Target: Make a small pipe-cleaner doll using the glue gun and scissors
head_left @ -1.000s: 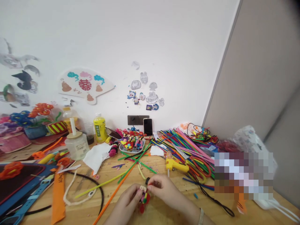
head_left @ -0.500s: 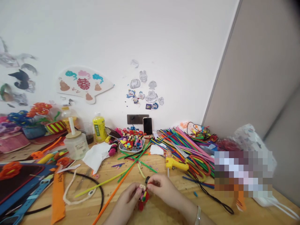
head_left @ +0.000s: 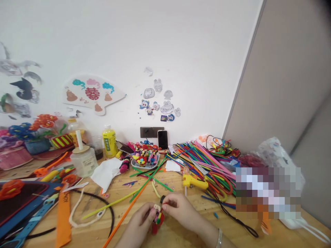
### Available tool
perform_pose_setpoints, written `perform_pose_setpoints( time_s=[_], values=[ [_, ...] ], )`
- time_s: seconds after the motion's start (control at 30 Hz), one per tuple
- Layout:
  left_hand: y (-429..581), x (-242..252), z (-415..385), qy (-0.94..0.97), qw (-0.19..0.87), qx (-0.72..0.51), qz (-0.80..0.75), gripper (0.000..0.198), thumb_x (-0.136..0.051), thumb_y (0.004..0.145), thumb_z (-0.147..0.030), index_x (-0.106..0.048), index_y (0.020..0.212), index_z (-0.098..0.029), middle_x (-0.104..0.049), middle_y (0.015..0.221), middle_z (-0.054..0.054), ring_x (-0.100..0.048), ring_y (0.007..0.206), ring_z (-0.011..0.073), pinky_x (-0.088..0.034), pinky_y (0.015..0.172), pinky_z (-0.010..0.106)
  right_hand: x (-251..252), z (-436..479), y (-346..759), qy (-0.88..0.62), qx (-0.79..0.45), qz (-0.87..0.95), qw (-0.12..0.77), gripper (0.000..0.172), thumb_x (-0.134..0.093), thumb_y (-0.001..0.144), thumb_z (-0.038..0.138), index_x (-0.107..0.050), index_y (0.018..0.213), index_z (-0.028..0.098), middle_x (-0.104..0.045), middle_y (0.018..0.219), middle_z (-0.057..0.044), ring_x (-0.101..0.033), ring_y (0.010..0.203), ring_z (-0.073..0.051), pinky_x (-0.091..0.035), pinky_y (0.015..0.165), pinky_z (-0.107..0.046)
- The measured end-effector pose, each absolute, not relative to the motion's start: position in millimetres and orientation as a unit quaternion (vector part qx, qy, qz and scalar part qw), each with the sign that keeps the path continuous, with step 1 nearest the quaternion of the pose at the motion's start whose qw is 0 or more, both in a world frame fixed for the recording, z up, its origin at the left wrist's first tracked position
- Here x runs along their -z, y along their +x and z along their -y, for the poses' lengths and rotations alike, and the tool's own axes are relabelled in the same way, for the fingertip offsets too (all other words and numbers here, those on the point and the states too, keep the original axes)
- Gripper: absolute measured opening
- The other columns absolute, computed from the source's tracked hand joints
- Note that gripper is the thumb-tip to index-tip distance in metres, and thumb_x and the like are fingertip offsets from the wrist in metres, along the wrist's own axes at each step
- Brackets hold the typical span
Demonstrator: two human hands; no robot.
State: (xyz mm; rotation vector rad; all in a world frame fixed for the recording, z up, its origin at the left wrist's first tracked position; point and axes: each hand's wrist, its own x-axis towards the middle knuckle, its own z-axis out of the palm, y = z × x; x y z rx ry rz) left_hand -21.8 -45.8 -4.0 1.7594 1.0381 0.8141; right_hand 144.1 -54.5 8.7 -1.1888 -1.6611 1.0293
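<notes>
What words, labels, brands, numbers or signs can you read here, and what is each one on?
"囍", in red, on the white fan-shaped cutout on the wall.
Sideways black letters, possibly "AUN", on the orange strip; too blurred to be sure.
Yellow drink bottle: label characters too blurred to read.
Lidded jar: label print too small.
Orange scrap: dark mark, unreadable.

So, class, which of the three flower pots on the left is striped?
The rightmost, the yellow-and-red pot. Its bands set it apart: the blue pot beside it and the pink pot farthest left show no such stripes.
</notes>
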Motion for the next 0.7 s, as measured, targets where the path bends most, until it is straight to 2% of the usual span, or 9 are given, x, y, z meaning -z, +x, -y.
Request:
perform_pose_setpoints(
  time_s=[0.33,0.7],
  values=[
    [-21.6,4.6,45.7,0.707,0.459,-0.336,-0.421,0.035,-0.043,0.077,-0.051,-0.053,0.068,-0.018,-0.052,0.063,-0.001,-0.052,0.066,0.0196,-0.043,0.064,0.027,-5.7,55.7,145.2,-0.473,-0.404,0.665,0.413,0.01,-0.052,0.072,0.015,-0.061,0.066,0.013,-0.051,0.06,0.002,-0.045,0.059,-0.011,-0.035,0.055,-0.02],
    [-21.5,1.5,48.5,0.7,0.456,-0.342,-0.429,0.034,-0.046,0.076,-0.049,-0.055,0.067,-0.018,-0.054,0.064,-0.001,-0.054,0.067,0.0194,-0.043,0.064,0.026,-7.0,55.4,145.7,-0.479,-0.391,0.668,0.414,0.011,-0.053,0.071,0.014,-0.063,0.066,0.014,-0.053,0.059,0.003,-0.046,0.058,-0.01,-0.036,0.055,-0.019]
  ],
)
